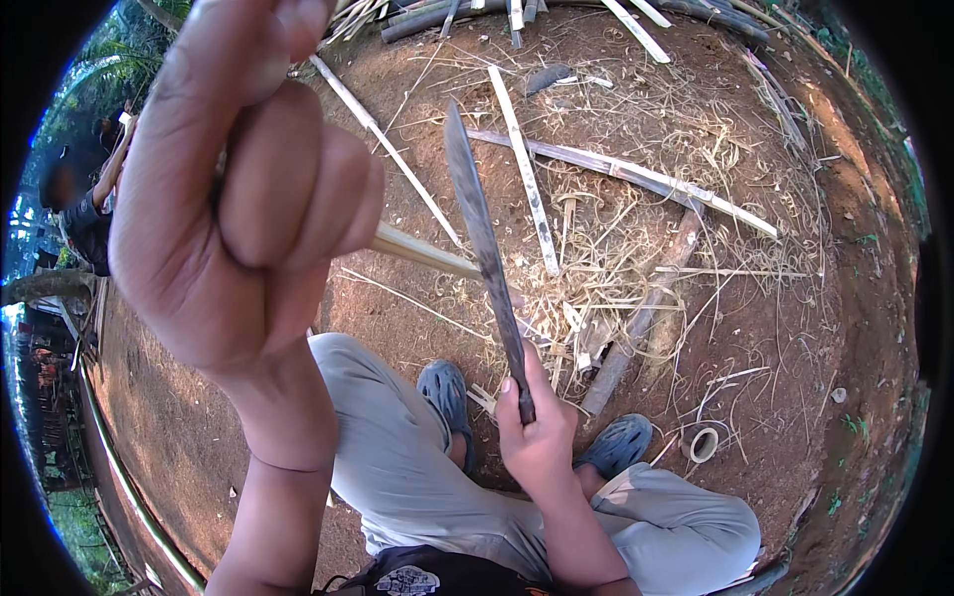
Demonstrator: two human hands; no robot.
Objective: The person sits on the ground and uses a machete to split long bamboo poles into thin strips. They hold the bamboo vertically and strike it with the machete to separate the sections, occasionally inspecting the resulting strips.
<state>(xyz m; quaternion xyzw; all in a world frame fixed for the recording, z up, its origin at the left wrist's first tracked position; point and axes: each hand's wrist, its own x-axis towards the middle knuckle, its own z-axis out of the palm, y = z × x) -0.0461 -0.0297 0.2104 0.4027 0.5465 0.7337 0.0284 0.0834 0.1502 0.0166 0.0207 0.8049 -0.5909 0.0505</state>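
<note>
My left hand (268,189) is raised close to the camera, its fingers curled round a pale bamboo strip (427,252). The strip comes out below the little-finger side, and its far end meets the machete (477,219) about halfway along the blade. The grip itself hides the rest of the strip. In front of my knees, my right hand (539,427) is closed on the machete's handle. The dark, mottled blade points up and slightly left.
Split bamboo pieces (522,164) and curly shavings (606,268) litter the brown dirt. A round log (646,308) lies beyond my right shoe (614,447). Near that shoe is a short bamboo ring (700,444). Another person (87,214) is at the far left.
</note>
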